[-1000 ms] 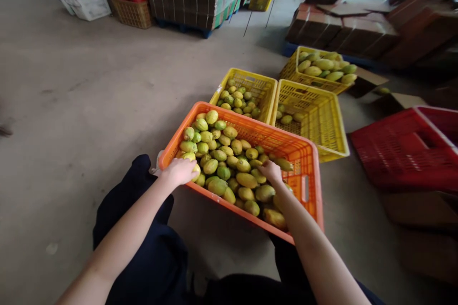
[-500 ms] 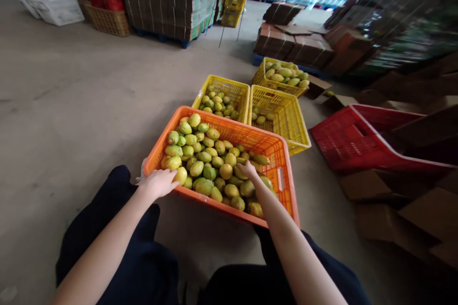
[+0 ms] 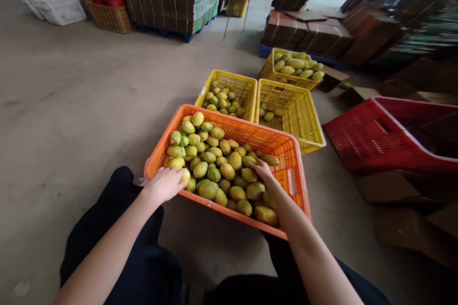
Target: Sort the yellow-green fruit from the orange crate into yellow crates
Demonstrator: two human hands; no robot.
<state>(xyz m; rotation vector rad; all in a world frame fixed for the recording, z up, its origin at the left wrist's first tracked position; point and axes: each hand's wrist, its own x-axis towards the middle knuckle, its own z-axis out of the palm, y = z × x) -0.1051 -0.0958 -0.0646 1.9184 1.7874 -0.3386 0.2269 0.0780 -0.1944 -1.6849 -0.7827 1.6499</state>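
An orange crate holds several green and yellow fruits in front of my knees. At its near left corner, my left hand lies over the rim, fingers spread against a yellow fruit. Inside the right half of the crate, my right hand reaches among the fruits; its fingertips touch a greenish fruit and are partly hidden. I cannot make out whether they grip it.
Behind the orange crate stand two yellow crates with fruits, and a fuller yellow crate farther back. A red crate and cardboard boxes are at the right.
The view has shifted, so the crates appear slightly farther right. Both hands remain at nearly the same places on the orange crate and its fruits.
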